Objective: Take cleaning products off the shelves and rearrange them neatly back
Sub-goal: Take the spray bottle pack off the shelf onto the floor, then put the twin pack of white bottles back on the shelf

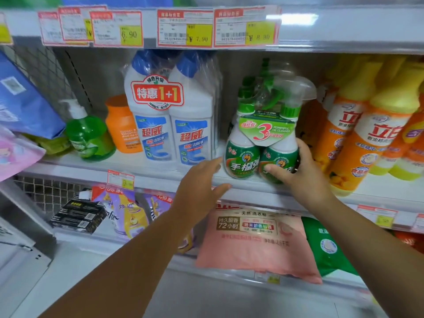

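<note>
Left hand (197,191) hovers, fingers straight, beside the glossy shrink-wrapped green bottle pack (243,154) that the right hand (302,177) grips.

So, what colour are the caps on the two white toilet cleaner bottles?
The caps are blue, seen in the head view.

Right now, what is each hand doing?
Left hand: open, holding nothing.
Right hand: grips the green spray-bottle pack.
</note>
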Motion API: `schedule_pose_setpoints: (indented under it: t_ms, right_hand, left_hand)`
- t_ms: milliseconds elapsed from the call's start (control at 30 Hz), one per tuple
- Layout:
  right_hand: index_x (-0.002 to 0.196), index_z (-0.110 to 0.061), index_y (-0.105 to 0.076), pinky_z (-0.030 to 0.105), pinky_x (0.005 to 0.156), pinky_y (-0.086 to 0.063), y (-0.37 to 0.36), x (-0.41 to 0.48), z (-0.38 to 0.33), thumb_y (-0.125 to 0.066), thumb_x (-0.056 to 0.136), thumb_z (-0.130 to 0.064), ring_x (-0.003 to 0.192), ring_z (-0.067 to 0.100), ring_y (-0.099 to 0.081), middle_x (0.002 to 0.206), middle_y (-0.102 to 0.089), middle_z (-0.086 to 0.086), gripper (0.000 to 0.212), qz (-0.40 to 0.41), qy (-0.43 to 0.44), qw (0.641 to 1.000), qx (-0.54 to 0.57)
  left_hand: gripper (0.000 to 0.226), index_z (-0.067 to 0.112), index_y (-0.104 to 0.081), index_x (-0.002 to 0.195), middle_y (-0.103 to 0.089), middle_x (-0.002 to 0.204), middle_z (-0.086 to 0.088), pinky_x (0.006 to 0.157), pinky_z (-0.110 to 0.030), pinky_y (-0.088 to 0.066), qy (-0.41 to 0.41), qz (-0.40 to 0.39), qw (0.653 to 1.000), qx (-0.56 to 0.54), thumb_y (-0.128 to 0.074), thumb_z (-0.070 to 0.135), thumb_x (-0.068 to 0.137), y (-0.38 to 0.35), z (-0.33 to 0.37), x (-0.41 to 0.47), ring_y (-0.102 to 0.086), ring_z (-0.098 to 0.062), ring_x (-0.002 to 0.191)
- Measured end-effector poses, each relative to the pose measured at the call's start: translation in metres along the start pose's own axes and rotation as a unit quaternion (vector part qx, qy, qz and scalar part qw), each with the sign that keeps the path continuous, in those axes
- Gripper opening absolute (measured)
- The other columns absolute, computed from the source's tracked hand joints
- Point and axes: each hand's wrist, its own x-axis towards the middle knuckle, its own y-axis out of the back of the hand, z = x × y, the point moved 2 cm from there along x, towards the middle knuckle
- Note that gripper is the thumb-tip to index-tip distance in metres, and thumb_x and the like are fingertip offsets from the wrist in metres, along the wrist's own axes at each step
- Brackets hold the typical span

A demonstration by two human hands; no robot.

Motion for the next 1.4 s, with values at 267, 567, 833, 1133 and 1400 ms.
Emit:
schedule_pose_setpoints:
  t_ms: [267,567,833,1133,1400]
  right_hand:
    - [0.148,-0.035,-0.029,0.031,0.091,-0.044,-0.006,0.004,0.003,-0.076,0.083,-0.030,0.115,0.012,-0.053,0.132,-0.052,-0.010,0.081,-0.005,-0.011,1.000,-0.017]
    - [0.140,-0.015,-0.045,0.032,0.105,-0.039,-0.010,-0.037,-0.049,-0.067,0.083,-0.043,0.121,0.020,-0.049,0.128,-0.048,0.001,0.067,0.183,0.092,0.977,-0.064]
    - [0.151,-0.029,-0.027,0.029,0.107,-0.043,-0.081,0.013,-0.157,-0.076,0.084,-0.031,0.127,0.003,-0.049,0.142,-0.045,-0.016,0.083,-0.029,0.123,0.991,0.050]
    - [0.126,-0.032,-0.061,0.017,0.078,-0.041,-0.086,0.020,-0.181,-0.082,0.077,-0.033,0.092,0.007,-0.053,0.102,-0.050,-0.007,0.054,-0.017,0.123,0.989,-0.075]
    - [0.099,-0.038,-0.061,0.007,0.077,-0.039,-0.036,-0.063,-0.203,-0.084,0.075,-0.016,0.092,-0.002,-0.055,0.099,-0.057,-0.014,0.039,0.002,0.239,0.971,0.007]
  left_hand:
    - [0.059,0.018,-0.050,0.142,-0.052,0.143,0.001,0.118,-0.031,-0.024,-0.075,0.005,0.992,0.098,-0.071,0.028,0.087,0.000,-0.027,-0.021,-0.041,-0.018,0.136]
    - [0.052,0.018,-0.058,0.131,-0.055,0.133,0.000,0.107,-0.026,-0.036,-0.023,0.200,0.979,-0.012,-0.074,0.024,0.082,0.047,-0.047,-0.029,-0.047,-0.014,0.126]
    - [0.088,0.027,-0.027,0.149,-0.057,0.131,0.012,0.089,-0.013,-0.049,0.096,0.144,0.972,-0.159,-0.079,0.012,0.080,0.097,-0.076,0.014,-0.058,-0.004,0.118]
    - [0.046,0.017,-0.065,0.111,-0.072,0.110,0.003,0.082,-0.019,-0.054,0.119,0.075,0.971,-0.191,-0.085,0.005,0.072,0.107,-0.089,0.022,-0.067,-0.006,0.092]
    - [0.045,0.027,-0.057,0.105,-0.064,0.114,0.003,0.084,-0.023,-0.052,0.125,0.111,0.955,-0.245,-0.087,0.024,0.072,0.136,-0.054,-0.040,-0.064,-0.009,0.104]
